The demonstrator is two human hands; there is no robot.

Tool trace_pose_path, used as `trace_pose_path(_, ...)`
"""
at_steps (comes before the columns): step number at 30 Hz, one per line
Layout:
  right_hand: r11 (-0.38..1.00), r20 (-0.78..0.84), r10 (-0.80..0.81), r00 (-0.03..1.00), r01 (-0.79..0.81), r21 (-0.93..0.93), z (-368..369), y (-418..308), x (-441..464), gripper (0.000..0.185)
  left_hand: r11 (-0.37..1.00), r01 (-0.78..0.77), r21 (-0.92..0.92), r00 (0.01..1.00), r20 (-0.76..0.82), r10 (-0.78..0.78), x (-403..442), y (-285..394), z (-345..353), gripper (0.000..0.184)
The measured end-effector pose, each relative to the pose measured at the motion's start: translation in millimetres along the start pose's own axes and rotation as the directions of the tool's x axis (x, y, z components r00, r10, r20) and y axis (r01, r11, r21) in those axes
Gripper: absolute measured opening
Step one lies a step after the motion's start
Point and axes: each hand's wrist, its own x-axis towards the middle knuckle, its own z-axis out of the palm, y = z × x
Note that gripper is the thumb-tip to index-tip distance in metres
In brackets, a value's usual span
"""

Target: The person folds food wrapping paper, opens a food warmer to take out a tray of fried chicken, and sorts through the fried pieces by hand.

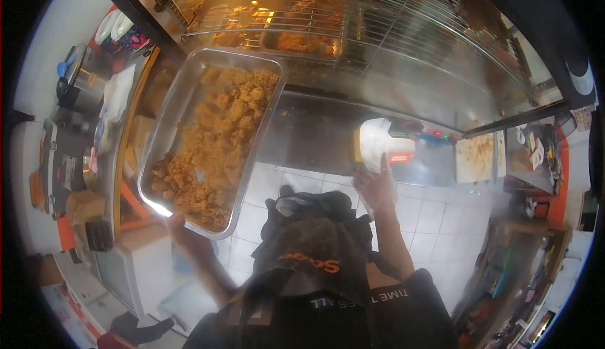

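Observation:
A large metal tray (148, 160) with fried, breaded food (230, 122) in it is tilted at the left. My left hand (178, 223) is at its lower edge, gripping the rim. At the right, my right hand (376, 188) reaches to a white package (382, 140) with a red and green label on the steel counter (309, 122). Its fingers touch the near side of the package and seem spread; a thin clear glove appears to cover the hand.
Wire racks (302, 24) with trays of fried food under a warm lamp stand ahead. A stained cutting board (476, 159) lies at the right. A wooden-edged shelf (131, 135) runs along the left. Part of a person in dark clothing (132, 331) shows at lower left.

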Motion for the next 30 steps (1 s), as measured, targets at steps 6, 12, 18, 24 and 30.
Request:
trace_pose_path(6, 0.713, 0.452, 0.177, 0.874, -0.43, 0.554, -98, -6, 86, 0.1, 0.987, 0.081, -0.136, 0.993, 0.101, -0.067, -4, 1, 6, 0.059)
trace_pose_path(12, 0.981, 0.132, -0.097, 0.986, 0.073, 0.18, -74, -18, 60, 0.083, 0.994, 0.017, -0.11, 0.981, 0.192, 0.004, -2, -2, 5, 0.056)
trace_pose_path(18, 0.923, 0.005, -0.363, 0.932, 0.361, -0.131, -51, -24, 36, 0.054, 0.992, 0.073, -0.103, 0.991, 0.119, -0.06, -7, 4, 19, 0.048)
trace_pose_path(24, 0.904, -0.114, -0.401, 0.909, 0.373, -0.21, -36, -30, 17, 0.037, 0.989, 0.122, -0.085, 0.981, 0.164, -0.107, -1, -6, 10, 0.052)
trace_pose_path(30, 0.926, -0.135, -0.349, 0.927, 0.319, -0.199, -46, -33, 33, 0.033, 0.984, 0.138, -0.109, 0.979, 0.166, -0.119, 3, -9, 9, 0.064)
